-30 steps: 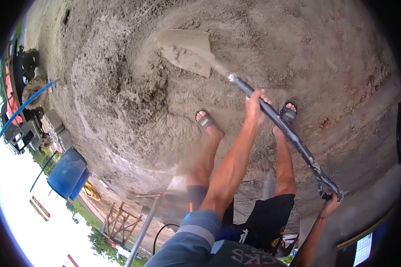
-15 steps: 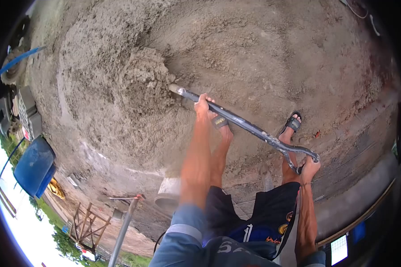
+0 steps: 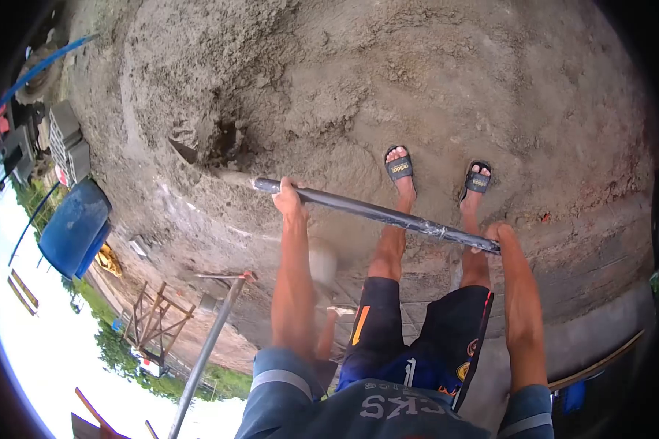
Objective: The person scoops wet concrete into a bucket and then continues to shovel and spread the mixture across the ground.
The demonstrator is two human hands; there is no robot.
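My left hand is closed round the lower part of a shovel. My right hand grips the top end of its dark handle, whose grip is mostly hidden by the fingers. The handle slants across in front of my shins. At the far left end the shovel's blade stands tilted on edge, beside a dark clump of wet mix. Grey wet concrete or mortar spreads in a rough heap around and beyond the blade.
My sandalled feet stand on the mix-covered ground. A blurred pale bucket and part of another person's limb are left of my legs. Farther left are a metal pole, a blue drum and hollow blocks.
The blade has come out of the heap and swung left, and the handle has turned over. Both hands keep their hold. My left foot has shifted right, closer to the other.
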